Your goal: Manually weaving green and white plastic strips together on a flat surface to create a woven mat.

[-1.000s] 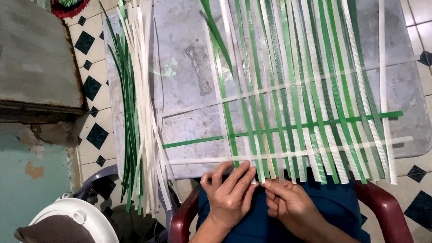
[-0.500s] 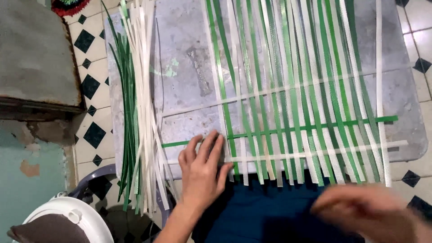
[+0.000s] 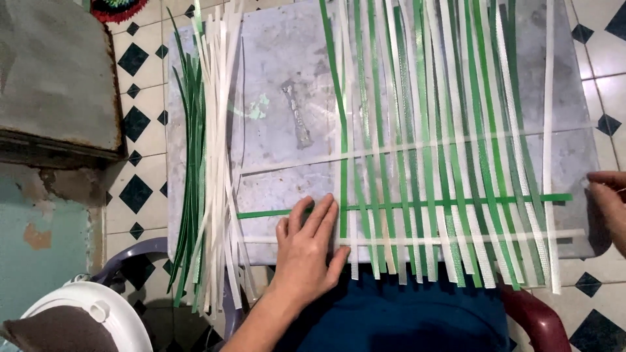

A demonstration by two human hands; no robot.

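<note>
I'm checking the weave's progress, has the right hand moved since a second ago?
Yes. The right hand has gone out to the right edge of the grey board, away from the woven strips' near ends.

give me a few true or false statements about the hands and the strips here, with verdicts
1. The left hand lies flat on the woven strips. True.
2. The right hand rests in the middle of the weave. False: it is at the right edge of the board.
3. A loose bundle of strips lies left of the weave. True.
4. The strips are red and blue. False: they are green and white.
5. A green cross strip runs through the weave. True.
6. The floor is plain grey. False: the tiles are white with dark diamonds.
</note>
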